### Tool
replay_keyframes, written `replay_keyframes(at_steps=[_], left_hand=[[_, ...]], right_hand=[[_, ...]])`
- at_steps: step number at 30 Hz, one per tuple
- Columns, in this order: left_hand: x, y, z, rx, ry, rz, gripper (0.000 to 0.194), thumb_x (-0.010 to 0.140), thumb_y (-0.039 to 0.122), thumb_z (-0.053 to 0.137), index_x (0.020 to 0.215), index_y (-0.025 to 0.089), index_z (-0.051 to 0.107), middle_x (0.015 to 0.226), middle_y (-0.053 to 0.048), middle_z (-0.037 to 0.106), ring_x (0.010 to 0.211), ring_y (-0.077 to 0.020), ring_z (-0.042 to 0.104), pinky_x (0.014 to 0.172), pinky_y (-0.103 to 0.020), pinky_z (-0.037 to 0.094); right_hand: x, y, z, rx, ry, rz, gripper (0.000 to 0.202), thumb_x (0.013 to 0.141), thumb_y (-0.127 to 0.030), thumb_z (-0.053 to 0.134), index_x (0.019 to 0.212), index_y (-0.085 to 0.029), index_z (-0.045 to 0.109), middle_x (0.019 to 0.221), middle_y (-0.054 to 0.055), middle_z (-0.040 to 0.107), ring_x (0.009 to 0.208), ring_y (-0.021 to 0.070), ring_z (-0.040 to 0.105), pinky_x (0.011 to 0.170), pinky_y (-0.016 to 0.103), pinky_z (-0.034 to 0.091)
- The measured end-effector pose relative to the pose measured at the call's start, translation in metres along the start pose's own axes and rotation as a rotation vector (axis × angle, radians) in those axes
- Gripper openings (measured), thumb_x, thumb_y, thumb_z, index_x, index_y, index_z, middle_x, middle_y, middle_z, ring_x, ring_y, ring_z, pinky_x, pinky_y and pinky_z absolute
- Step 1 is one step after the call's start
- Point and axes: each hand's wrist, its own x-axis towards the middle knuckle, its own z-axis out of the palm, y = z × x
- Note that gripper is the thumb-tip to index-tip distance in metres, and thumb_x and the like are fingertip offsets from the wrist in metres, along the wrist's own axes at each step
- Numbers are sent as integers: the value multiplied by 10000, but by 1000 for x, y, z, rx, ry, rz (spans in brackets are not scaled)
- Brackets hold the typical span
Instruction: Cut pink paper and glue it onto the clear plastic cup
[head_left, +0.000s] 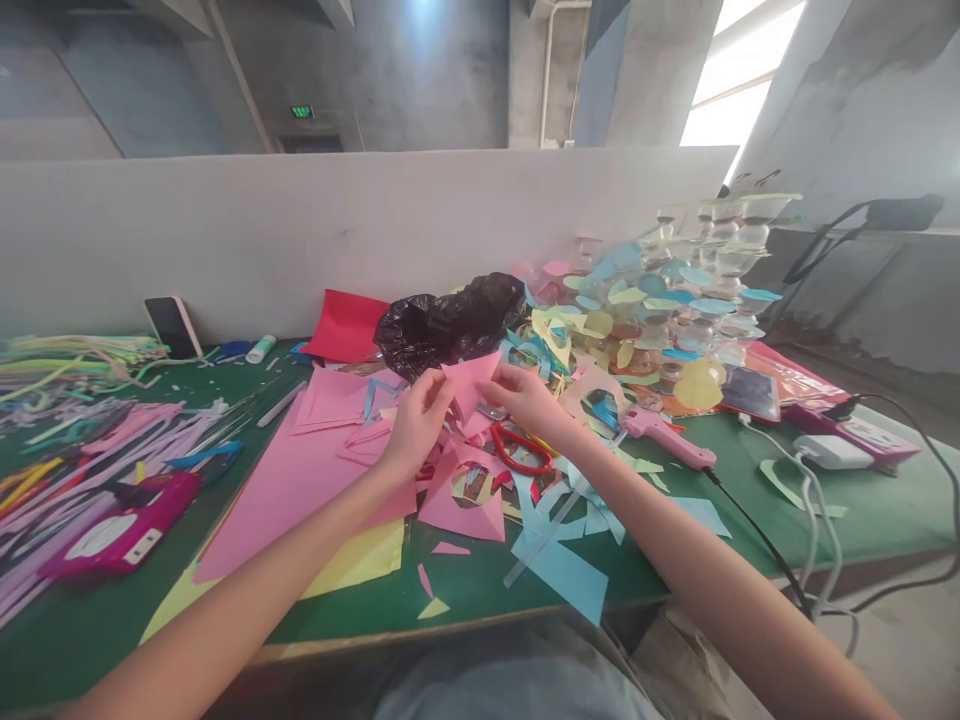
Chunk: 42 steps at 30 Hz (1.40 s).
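Note:
A small piece of pink paper [472,385] is held up between my two hands, over the heap of paper scraps. My left hand [424,415] pinches its left edge, and my right hand [525,400] pinches its right edge. Just below my right hand lie scissors with red handles [521,450]. Larger pink sheets [300,490] spread to the left, partly hidden by my left forearm, with a yellow sheet [360,560] under them. Pink paper with cut-out holes [465,500] and blue scraps [566,575] lie nearer the table's front edge.
Behind my hands sits a black plastic bag [450,320]. Stacked clear cups with coloured paper [697,300] stand at the back right. A pink glue gun [667,437] and white cables [814,500] lie right. Pipe cleaners [127,450], a magenta power strip [124,525] and a phone [172,327] are left.

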Motion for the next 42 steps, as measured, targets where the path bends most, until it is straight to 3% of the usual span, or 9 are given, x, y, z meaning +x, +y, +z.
replay_keyframes(at_steps=[6,11,21,28,38,42], left_hand=[[11,-3,0,-26,-70,-46,242,879,450,576,916,211,579,696,31,572,598,-129,560,563,-232,459],[10,-9,0,-47,-61,-79,287,860,483,597,892,198,598,730,22,593,615,-130,575,598,-248,485],[11,-14,-7,-48,-153,-181,417,779,570,669,923,180,635,733,-25,694,674,-190,670,610,-281,540],[10,-5,-6,-132,-81,-175,439,719,575,713,884,177,633,649,-10,658,585,-188,656,575,-304,562],[8,-9,-11,-157,-124,-119,389,787,479,684,1041,185,699,764,-36,718,676,-187,683,689,-323,585],[8,-11,-12,-198,-136,-124,368,786,443,693,1059,197,717,806,-40,731,704,-192,688,741,-355,590]], right_hand=[[0,11,-2,-10,-18,-12,338,822,-513,593,726,-196,524,688,-27,525,616,116,451,580,262,351],[0,12,-1,-84,24,-16,336,852,-496,553,694,-206,492,660,-30,530,617,129,480,602,270,370],[3,12,2,-101,82,-13,228,848,-408,556,757,-199,561,648,-41,517,610,120,474,592,254,375],[1,14,-3,99,-103,-25,265,842,-361,587,1041,-191,630,753,-21,591,663,118,519,642,255,437],[-4,5,-1,361,-60,162,199,779,-316,663,934,-197,701,762,-18,624,623,97,527,601,236,449],[-3,6,-1,532,-79,203,199,761,-319,698,932,-219,713,833,1,656,703,112,571,667,247,473]])
